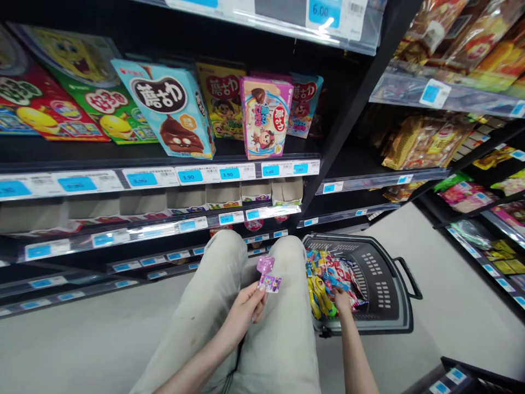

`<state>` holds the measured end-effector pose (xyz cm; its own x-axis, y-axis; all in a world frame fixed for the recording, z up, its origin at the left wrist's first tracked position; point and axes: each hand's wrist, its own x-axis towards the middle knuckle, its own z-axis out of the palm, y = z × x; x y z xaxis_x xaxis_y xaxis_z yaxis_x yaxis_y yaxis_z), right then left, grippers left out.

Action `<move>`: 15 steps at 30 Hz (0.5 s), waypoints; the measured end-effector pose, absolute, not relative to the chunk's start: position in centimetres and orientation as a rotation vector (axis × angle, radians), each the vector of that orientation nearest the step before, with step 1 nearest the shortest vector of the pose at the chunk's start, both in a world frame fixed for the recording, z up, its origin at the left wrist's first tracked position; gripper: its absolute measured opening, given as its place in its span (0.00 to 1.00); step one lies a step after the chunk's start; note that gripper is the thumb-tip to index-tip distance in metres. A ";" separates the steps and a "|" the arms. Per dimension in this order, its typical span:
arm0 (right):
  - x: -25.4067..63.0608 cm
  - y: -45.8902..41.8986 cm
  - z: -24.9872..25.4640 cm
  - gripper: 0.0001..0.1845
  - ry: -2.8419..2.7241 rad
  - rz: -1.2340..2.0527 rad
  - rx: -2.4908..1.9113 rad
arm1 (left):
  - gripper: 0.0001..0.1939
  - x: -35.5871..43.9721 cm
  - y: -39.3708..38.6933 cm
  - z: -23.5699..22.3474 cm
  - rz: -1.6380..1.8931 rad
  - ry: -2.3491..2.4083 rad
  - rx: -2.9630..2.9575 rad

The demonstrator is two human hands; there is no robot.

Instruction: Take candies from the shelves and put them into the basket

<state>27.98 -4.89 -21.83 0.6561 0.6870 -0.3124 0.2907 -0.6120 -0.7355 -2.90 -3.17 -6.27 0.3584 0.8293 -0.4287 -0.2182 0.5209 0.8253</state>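
Note:
Above my knees, my left hand [251, 303] pinches a purple wrapped candy [266, 265] with a small printed purple card [272, 283] at its lower end. My right hand [343, 300] reaches down into a dark grey shopping basket [391, 262] on the floor to my right. Its fingers are curled at a pile of colourful wrapped sweets [333, 273], and whatever they grip is partly hidden. Yellow packets [320, 295] lie along the left side of that pile. The basket's handle [410, 279] is folded out over the right end.
Shelves of snacks rise close in front of my knees. A blue box [166, 106] and a pink box [266, 117] stand on one shelf, above a row of open cartons [223, 194]. Bagged snacks [426, 139] fill racks at right. Pale floor [430, 241] lies beyond the basket.

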 end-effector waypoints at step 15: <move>13.6 -8.1 -6.2 0.13 -1.054 1.248 -1.391 | 0.22 -2.2 -4.2 -7.2 0.606 0.721 0.738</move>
<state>13.57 -8.08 -6.20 0.1056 0.9798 -0.1698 0.0035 -0.1712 -0.9852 -2.23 -4.18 -7.22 0.6070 0.7074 -0.3622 -0.2360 0.5956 0.7678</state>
